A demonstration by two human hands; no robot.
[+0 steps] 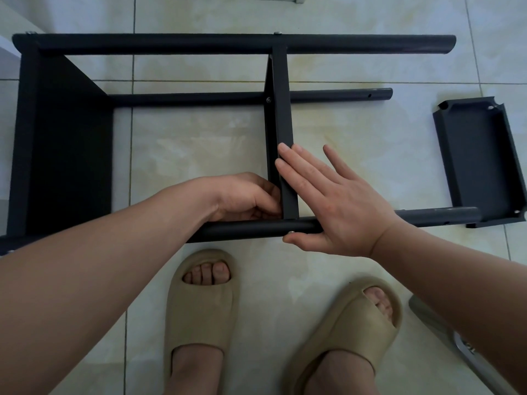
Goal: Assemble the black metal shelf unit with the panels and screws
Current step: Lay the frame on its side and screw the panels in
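Head view: the frame [228, 42] lies on the floor. My left hand [245, 198] curls round the middle panel [281, 109] at its near end. My right hand [333, 203] presses flat, fingers straight, thumb beside the screw [291, 232] — best square the panel before tightening.

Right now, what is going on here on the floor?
A person is assembling a black shelf unit that lies on its side on the floor. The left grip, a bare hand, holds the lower end of the middle panel at the near pole. The right grip lies flat against that panel, thumb beside a screw in the pole. One loose panel lies apart at the right.
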